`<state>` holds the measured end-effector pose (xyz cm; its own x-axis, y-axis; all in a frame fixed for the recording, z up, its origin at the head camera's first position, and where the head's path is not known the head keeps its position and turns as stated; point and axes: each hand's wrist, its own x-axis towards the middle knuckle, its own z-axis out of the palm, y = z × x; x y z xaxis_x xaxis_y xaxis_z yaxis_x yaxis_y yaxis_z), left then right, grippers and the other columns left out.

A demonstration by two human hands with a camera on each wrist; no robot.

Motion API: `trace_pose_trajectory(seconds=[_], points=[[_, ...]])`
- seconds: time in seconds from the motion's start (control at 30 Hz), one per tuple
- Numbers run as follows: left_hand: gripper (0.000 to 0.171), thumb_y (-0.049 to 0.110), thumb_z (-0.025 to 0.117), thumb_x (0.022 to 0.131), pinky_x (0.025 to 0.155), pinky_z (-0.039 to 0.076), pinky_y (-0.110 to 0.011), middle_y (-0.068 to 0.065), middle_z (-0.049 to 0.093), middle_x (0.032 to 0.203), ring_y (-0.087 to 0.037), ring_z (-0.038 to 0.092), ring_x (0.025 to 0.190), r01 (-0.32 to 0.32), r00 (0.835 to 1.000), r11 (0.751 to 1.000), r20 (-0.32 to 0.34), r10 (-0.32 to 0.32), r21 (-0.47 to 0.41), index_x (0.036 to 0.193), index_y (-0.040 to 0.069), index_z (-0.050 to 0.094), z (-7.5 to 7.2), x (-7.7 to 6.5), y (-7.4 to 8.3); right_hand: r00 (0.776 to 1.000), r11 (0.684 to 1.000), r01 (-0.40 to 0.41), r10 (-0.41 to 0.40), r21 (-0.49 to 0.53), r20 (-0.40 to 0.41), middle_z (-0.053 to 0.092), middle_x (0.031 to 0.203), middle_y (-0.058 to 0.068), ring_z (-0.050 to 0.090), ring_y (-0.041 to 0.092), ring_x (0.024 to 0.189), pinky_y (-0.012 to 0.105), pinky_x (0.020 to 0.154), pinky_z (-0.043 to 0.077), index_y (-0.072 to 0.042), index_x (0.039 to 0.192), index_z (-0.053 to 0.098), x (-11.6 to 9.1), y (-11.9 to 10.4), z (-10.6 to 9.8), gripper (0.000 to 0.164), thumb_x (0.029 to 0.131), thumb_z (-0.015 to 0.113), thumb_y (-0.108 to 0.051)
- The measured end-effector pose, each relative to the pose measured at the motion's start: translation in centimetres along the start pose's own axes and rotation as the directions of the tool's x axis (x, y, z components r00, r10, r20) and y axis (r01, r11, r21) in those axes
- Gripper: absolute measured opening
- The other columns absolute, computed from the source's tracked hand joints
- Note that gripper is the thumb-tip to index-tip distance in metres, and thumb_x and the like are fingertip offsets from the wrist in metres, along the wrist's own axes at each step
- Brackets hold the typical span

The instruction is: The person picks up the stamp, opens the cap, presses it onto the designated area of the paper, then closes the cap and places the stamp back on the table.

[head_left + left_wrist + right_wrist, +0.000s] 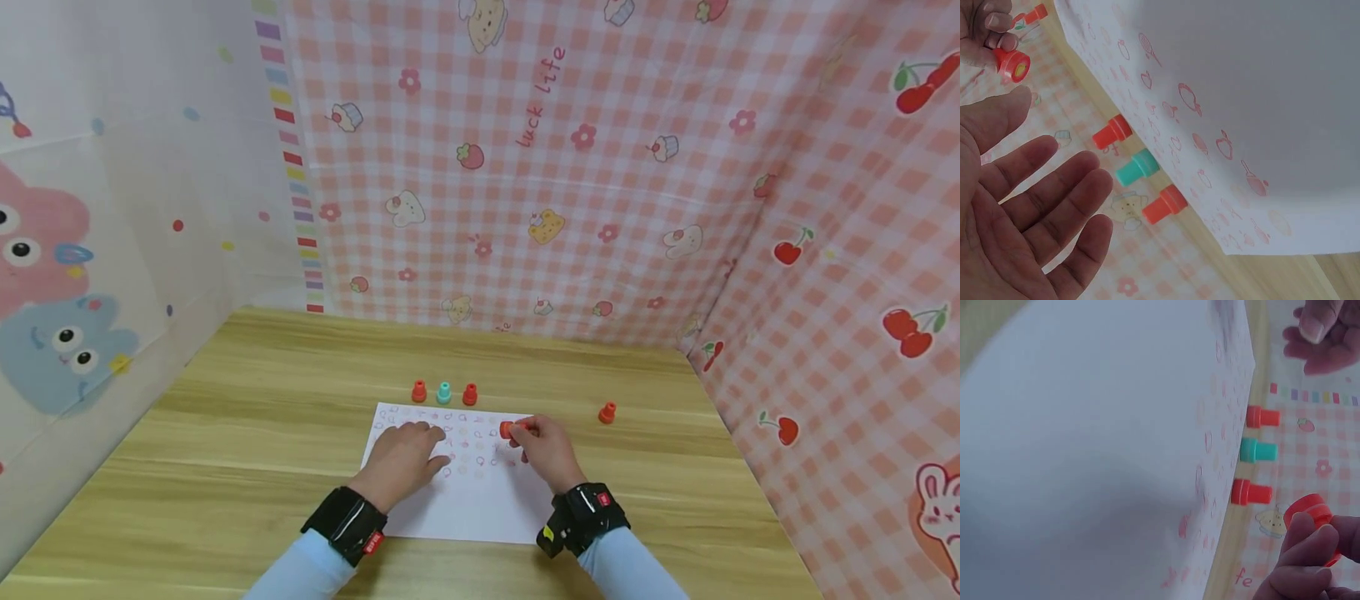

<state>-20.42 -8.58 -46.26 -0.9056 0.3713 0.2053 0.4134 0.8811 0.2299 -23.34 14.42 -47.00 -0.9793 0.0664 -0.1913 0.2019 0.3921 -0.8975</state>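
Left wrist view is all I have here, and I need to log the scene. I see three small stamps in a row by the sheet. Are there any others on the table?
Observer: Yes. The head view shows a fourth red stamp standing alone on the table, right of the paper.
Operator: How does the left hand sit on the sheet?
Observer: The left hand rests flat on the paper's left part.
Operator: And the stamp in the right hand?
Observer: The right hand pinches a red stamp near the paper's upper right, among the printed marks.
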Motion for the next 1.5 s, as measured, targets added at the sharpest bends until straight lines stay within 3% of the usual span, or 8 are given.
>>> trace_pose_trajectory(seconds=[0.53, 1.07, 1.3, 1.5], points=[[0.038, 0.035, 0.074, 0.090, 0.077, 0.055, -0.043, -0.009, 0.071, 0.101, -0.026, 0.069, 0.091, -0.112, 0.994, 0.993, -0.009, 0.111, -0.024, 0.116, 0.007, 0.068, 1.1, 0.6, 1.5, 0.988, 0.985, -0.035, 0.008, 0.171, 0.156, 0.061, 0.082, 0.005, 0.049, 0.015, 0.064, 0.026, 0.058, 0.038, 0.002, 0.108, 0.061, -2.8, 0.8, 2.0, 0.021, 0.101, 0.058, -0.017], [0.038, 0.031, 0.069, 0.094, 0.086, 0.054, -0.042, -0.008, 0.072, 0.109, -0.024, 0.069, 0.099, -0.184, 0.982, 0.976, 0.019, 0.187, -0.115, 0.121, 0.004, 0.066, 1.1, 0.7, 2.3, 0.939, 0.926, -0.125, -0.005, 0.355, 0.344, 0.057, 0.082, 0.001, 0.045, 0.010, 0.064, 0.022, 0.057, 0.033, 0.001, 0.110, 0.059, -3.5, 0.2, 2.0, 0.023, 0.105, 0.051, -0.019], [0.036, 0.022, 0.068, 0.096, 0.085, 0.053, -0.038, -0.005, 0.071, 0.103, -0.013, 0.065, 0.088, -0.214, 0.974, 0.951, 0.031, 0.226, -0.222, 0.125, 0.002, 0.064, 1.0, 0.7, 2.3, 0.926, 0.906, -0.162, 0.003, 0.392, 0.377, 0.057, 0.083, 0.001, 0.045, 0.009, 0.064, 0.021, 0.057, 0.034, 0.000, 0.112, 0.058, -3.6, -0.1, 2.0, 0.022, 0.106, 0.049, -0.019], [0.018, 0.023, 0.067, 0.096, 0.075, 0.050, -0.030, 0.006, 0.066, 0.088, -0.005, 0.053, 0.074, -0.221, 0.971, 0.930, 0.024, 0.239, -0.294, 0.108, 0.010, 0.068, 1.1, 0.9, 2.1, 0.920, 0.886, -0.187, 0.006, 0.425, 0.393, 0.055, 0.082, 0.001, 0.046, 0.010, 0.068, 0.021, 0.059, 0.035, -0.001, 0.111, 0.057, -3.8, 0.0, 2.2, 0.019, 0.106, 0.048, -0.018]])
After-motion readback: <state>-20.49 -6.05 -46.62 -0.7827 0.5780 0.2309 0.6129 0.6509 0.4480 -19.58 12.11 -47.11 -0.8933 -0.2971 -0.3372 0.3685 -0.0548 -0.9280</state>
